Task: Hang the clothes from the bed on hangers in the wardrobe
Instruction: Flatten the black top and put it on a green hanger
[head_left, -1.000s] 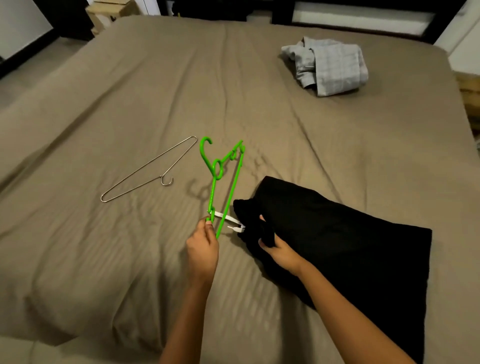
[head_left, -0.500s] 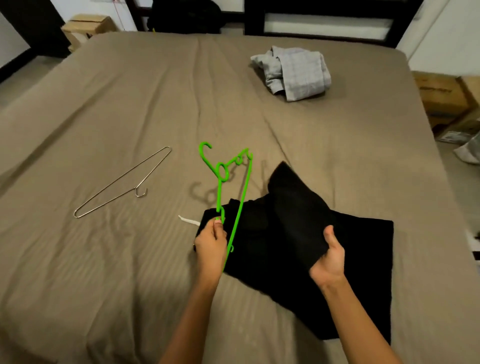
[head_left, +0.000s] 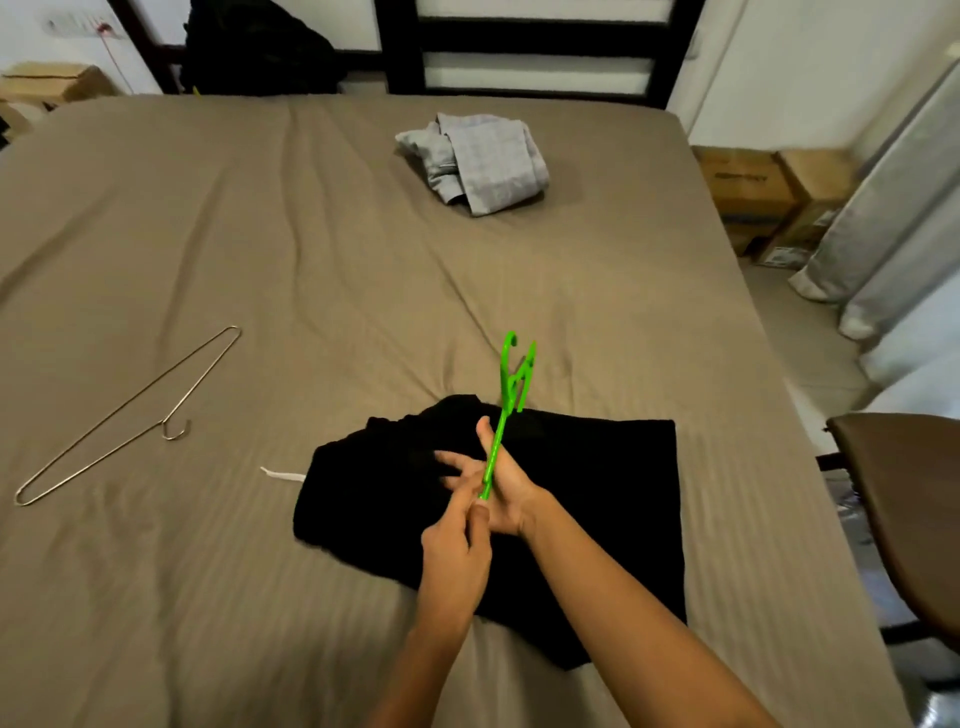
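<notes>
The left hand's (head_left: 453, 545) fingers and thumb pinch the near end of a green hanger (head_left: 498, 439). It slants up and away from the hand, with its hook at the far, raised end above the bed. The right hand (head_left: 503, 480) lies just behind the hanger with its fingers (head_left: 451, 460) straight and spread toward the left and the thumb pointing to the far side. It grips nothing, and its palm is over a black garment (head_left: 587, 493); whether it presses on the cloth I cannot tell. The black garment lies flat on the near middle of the bed's brown sheet (head_left: 270, 244), under both hands, with a white strip (head_left: 280, 474) sticking out at its left edge. Well to the left, a bare wire hanger (head_left: 124, 410) lies on the sheet. On the far side of the bed, near the dark headboard (head_left: 519, 47), sits a crumpled grey garment (head_left: 480, 163). Off the right edge stand cardboard boxes (head_left: 753, 187) and a pale curtain (head_left: 893, 218), with a brown chair seat (head_left: 906, 504) nearer.
</notes>
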